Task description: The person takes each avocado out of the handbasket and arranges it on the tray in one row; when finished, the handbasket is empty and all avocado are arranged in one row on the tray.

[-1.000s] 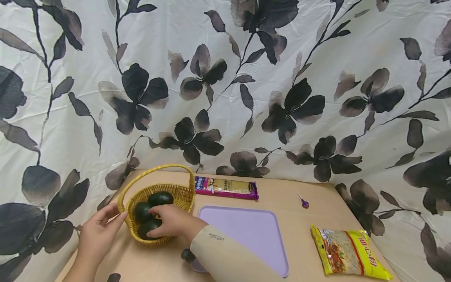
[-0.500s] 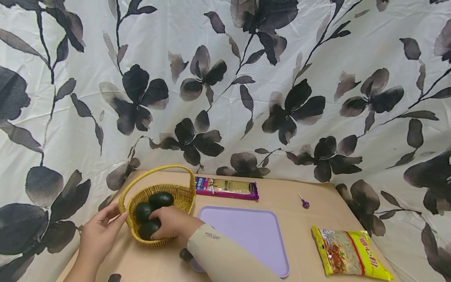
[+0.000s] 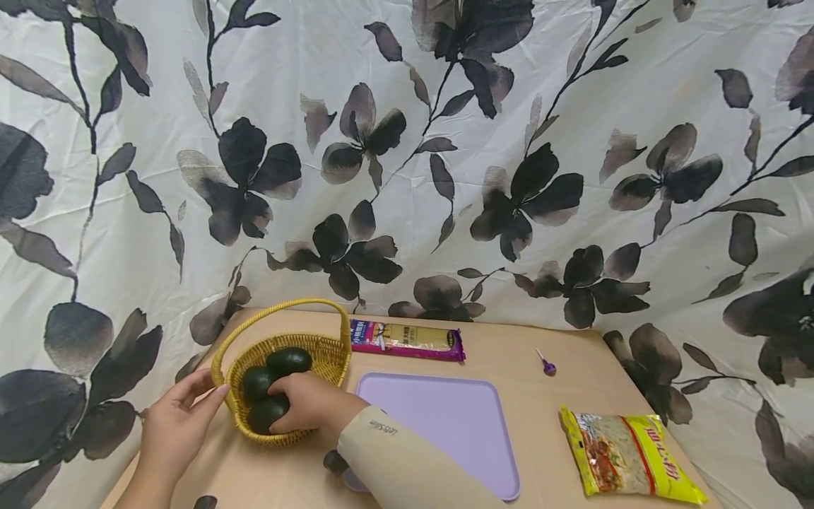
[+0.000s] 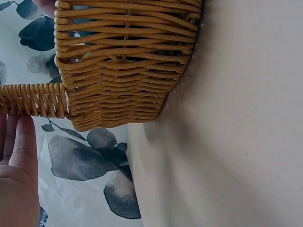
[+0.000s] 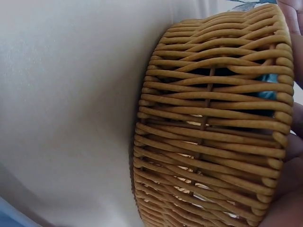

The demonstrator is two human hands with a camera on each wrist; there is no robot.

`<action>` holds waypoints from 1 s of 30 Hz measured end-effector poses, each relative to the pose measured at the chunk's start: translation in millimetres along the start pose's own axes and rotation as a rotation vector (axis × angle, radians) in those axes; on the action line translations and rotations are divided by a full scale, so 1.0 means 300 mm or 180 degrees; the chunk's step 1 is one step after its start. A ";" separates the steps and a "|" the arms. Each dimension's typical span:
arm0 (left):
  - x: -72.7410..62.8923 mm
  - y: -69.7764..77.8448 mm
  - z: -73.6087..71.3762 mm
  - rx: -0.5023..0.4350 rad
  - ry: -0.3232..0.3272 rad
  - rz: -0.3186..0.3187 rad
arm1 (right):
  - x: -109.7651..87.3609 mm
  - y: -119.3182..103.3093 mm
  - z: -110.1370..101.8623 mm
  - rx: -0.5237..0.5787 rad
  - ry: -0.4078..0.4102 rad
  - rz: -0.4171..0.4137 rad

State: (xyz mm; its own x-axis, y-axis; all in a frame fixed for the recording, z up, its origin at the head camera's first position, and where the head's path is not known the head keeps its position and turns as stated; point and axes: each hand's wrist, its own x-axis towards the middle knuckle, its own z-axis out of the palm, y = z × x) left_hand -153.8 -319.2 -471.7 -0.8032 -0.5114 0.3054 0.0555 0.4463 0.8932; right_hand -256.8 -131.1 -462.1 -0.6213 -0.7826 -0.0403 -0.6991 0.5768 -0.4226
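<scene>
Three dark green avocados lie in a yellow wicker basket [image 3: 333, 357] at the left of the table. My right hand [image 3: 311, 403] reaches in over the rim and grips the nearest avocado [image 3: 267, 413], thumb on the near side. A second avocado [image 3: 256, 384] sits against it, and the third avocado [image 3: 289, 361] lies behind. My left hand [image 3: 174, 420] holds the base of the basket's handle [image 4: 33, 100] from the left, thumb in front. In the right wrist view the woven wall [image 5: 213, 127] hides most of what lies inside.
Right of the basket lies a lilac tray [image 3: 439, 410], partly under my right sleeve [image 3: 407, 452]. A purple noodle packet [image 3: 407, 339] lies behind the tray. Further right are a purple lollipop [image 3: 549, 367] and a yellow food bag [image 3: 626, 456]. A floral cloth [image 3: 445, 177] hangs behind the table.
My right hand has shifted slightly, its thumb drawing in on the nearest avocado. The left hand and the basket stay in place.
</scene>
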 end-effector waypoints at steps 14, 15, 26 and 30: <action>0.004 -0.003 0.003 -0.0010 0.0037 0.0053 | -0.058 0.030 -0.040 0.0536 0.0269 0.0024; 0.005 -0.003 0.003 0.0006 0.0045 0.0055 | -0.063 0.034 -0.045 0.0577 0.0290 0.0030; -0.001 -0.008 -0.001 -0.0100 0.0017 0.0092 | -0.157 0.083 -0.086 0.1221 0.0556 0.0172; 0.000 -0.010 -0.002 -0.0093 0.0042 0.0098 | -0.204 0.107 -0.100 0.1551 0.0709 0.0155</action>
State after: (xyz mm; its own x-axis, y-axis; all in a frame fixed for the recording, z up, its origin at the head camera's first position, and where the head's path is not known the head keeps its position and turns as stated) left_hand -153.7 -321.0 -474.3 -0.7929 -0.5076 0.3370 0.0974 0.4404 0.8925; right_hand -251.9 -57.6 -445.9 -0.7460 -0.6584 0.1003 -0.4551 0.3941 -0.7985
